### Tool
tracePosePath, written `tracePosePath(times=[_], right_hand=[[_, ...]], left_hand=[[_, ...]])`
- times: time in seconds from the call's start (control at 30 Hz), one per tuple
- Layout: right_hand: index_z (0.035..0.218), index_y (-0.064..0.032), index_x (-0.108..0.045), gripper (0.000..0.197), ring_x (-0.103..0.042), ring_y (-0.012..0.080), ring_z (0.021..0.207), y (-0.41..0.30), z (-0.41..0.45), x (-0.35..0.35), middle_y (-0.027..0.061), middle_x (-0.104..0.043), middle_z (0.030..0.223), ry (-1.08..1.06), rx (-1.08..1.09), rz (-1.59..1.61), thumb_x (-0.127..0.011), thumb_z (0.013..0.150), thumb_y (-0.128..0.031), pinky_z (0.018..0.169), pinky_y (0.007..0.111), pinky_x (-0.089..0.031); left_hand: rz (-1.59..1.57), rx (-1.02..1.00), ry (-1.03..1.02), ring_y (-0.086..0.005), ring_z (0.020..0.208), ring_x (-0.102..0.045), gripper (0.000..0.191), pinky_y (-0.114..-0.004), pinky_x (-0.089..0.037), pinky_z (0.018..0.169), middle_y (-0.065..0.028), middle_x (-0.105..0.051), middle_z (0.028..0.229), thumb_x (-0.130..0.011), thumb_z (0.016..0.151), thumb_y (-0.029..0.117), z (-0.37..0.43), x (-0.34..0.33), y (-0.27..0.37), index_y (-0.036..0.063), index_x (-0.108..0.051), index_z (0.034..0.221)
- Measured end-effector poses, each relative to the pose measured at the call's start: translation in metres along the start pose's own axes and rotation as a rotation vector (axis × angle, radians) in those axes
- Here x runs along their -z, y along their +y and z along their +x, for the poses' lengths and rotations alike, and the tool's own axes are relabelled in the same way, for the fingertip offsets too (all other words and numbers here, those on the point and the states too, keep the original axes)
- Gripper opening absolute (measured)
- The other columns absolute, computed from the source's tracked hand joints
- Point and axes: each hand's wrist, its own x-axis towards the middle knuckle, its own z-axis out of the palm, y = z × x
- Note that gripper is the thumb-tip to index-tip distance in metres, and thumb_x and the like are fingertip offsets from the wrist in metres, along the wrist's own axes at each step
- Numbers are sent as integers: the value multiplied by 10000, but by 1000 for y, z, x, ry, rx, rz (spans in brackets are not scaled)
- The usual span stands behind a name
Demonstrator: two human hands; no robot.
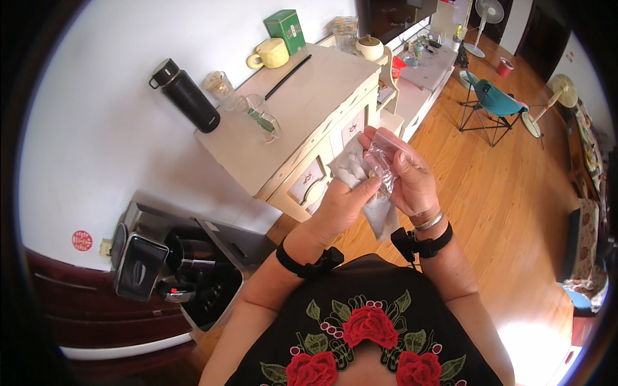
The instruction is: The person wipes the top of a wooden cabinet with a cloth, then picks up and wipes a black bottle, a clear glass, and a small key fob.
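Observation:
Both hands are raised together in front of my chest, near the front of a cream cabinet (333,116). A grey cloth (350,161) hangs from my left hand (350,200), draped past its fingers. My right hand (415,181) holds a small clear zip bag (384,154), its thumb lying over the plastic. The left thumb touches the bag's lower end, where something small and brownish shows; what it is cannot be told. Some fingers of both hands are hidden behind the cloth and the bag.
On the cabinet top stand a black bottle (188,99), a glass cup with sticks (219,89), clear glassware (260,118), a yellow mug (270,54) and a green tin (286,31). A tea set (193,260) is at lower left; a teal folding chair (497,99) stands at right.

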Motion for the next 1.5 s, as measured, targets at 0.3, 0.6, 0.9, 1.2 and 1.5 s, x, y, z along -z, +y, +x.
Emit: tracePosePath(times=[0.3, 0.6, 0.9, 1.2, 1.5], right_hand=[[1275, 29, -518, 471, -524, 263, 1184, -5, -7, 8, 165, -547, 1276, 103, 57, -563, -474, 986, -340, 956, 368, -450], [1166, 36, -538, 375, -618, 152, 892, 7, -8, -10, 128, -637, 1007, 192, -257, -427, -649, 904, -209, 742, 307, -559], [1041, 35, -625, 160, -630, 158, 745, 0, -14, 10, 79, -656, 882, 303, -227, -548, -604, 908, -51, 706, 276, -528], [996, 39, -624, 145, -603, 132, 701, 8, -12, 10, 56, -646, 808, 176, -319, -504, -587, 926, -82, 687, 254, -509], [986, 45, -631, 184, -597, 128, 671, 6, -11, -2, 69, -651, 777, 201, -407, -479, -564, 945, -121, 667, 244, -493]], left_hand=[[565, -27, 313, -87, 706, -592, 106, -240, -482, 630, -31, -664, 792, -666, 847, 57, -7, 1, 12, -4, -666, 934], [492, -274, 465, -67, 662, -567, 77, -227, -461, 589, -20, -654, 767, -634, 872, 42, 1, 2, 3, -13, -653, 923], [187, -332, 693, -99, 599, -550, 45, -234, -467, 573, -49, -609, 722, -583, 918, 48, 4, 22, 17, 11, -565, 901], [-31, 19, 203, -140, 837, -598, 349, -281, -501, 757, -85, -614, 998, -582, 931, 101, -5, 10, 27, -12, -465, 1239], [406, -49, 441, -95, 752, -600, 98, -248, -486, 671, -34, -663, 849, -655, 849, 13, -4, 14, 14, -18, -633, 940]])
